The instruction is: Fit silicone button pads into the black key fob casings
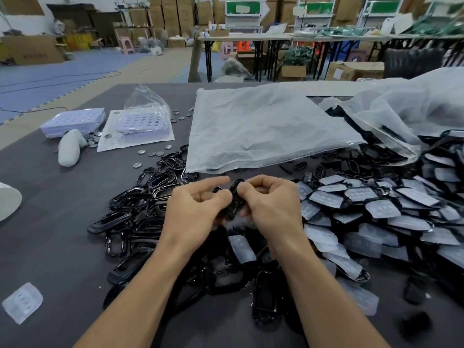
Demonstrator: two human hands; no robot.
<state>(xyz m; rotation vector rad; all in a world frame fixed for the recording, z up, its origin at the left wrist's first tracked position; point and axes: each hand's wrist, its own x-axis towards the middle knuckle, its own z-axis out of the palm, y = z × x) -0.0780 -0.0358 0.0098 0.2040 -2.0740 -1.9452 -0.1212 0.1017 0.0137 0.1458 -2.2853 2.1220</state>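
While left hand point(198, 205) and right hand point(272, 204) pinch key fob casing point(234, 200) near plastic bag point(263, 129), pad hidden: uneven press risks crooked seat.

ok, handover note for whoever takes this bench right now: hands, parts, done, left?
Left hand and right hand both pinch one black casing above the table; whether its pad is seated is hidden.
Empty casings are piled left of the hands; one loose pad lies near the left edge.
Done: pile with pads on to the right, apparently fitted.
Left: finish the held one, then work through the empty pile.
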